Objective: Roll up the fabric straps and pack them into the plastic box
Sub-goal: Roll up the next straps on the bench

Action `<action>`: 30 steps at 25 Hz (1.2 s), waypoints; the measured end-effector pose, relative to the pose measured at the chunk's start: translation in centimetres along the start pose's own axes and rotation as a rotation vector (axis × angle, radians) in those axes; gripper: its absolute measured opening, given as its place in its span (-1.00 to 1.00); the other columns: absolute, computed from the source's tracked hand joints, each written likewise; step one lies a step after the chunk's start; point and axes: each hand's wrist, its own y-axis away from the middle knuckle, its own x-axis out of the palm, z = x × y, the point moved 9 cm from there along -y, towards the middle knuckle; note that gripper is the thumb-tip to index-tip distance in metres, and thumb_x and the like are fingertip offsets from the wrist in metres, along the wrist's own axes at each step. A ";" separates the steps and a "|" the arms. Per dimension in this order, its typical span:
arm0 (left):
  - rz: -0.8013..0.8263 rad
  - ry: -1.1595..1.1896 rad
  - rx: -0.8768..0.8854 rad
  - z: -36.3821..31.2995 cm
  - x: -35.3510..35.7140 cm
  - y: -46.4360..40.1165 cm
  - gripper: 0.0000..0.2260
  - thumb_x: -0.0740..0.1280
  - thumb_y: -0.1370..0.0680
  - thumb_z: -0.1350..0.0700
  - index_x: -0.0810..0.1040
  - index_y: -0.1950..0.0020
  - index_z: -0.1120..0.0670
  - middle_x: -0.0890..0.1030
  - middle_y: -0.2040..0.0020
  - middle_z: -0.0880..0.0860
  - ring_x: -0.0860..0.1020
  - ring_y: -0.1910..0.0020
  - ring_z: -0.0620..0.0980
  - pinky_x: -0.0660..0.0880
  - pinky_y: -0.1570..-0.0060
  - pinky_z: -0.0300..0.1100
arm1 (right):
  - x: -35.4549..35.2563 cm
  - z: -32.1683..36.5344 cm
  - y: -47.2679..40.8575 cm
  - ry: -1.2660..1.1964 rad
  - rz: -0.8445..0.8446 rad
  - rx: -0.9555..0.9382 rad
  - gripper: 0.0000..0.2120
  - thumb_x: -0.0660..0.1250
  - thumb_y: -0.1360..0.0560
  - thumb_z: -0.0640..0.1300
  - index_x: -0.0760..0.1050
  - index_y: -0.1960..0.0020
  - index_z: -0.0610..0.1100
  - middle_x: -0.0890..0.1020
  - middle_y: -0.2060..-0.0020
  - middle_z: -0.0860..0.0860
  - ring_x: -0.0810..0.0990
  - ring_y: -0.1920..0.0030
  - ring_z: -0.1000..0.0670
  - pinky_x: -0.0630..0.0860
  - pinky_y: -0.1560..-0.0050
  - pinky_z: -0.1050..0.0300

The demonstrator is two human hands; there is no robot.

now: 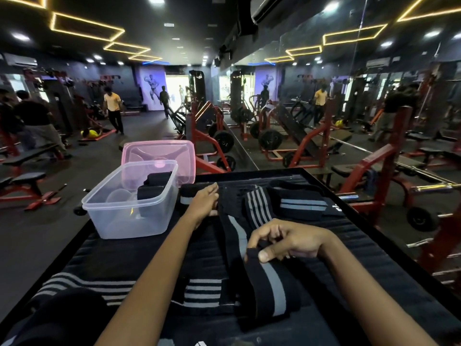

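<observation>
We work on a black padded table [374, 245] whose raised far edge runs just behind the straps, and whose left edge falls away beside the clear plastic box [129, 211]; the box sits at the far-left corner, with two rolled black straps [153, 187] in its right half and a pink lid [159, 156] propped behind it. Bare padding lies open to the right of our right forearm. Our right hand [287, 242] curls its fingers and thumb around the near end of a black strap with a grey stripe [239, 236], whose long axis runs away from us toward the far edge. Our left hand [203, 203] rests with fingers mostly straight at that strap's far end. More striped straps [259, 206] lie crosswise near the far edge and others across the near edge
</observation>
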 end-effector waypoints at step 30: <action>-0.081 -0.254 0.608 -7.2 -0.5 13.1 -0.43 0.49 -0.42 0.15 0.34 -0.35 -0.05 0.54 -0.22 -0.09 0.52 -0.18 -0.20 0.49 -0.14 -0.29 | -4.2 3.8 -1.9 -0.177 -0.705 -0.340 -0.79 0.47 -0.37 -0.18 0.49 0.07 -0.18 0.59 0.17 -0.02 0.56 0.10 0.02 0.51 0.04 0.16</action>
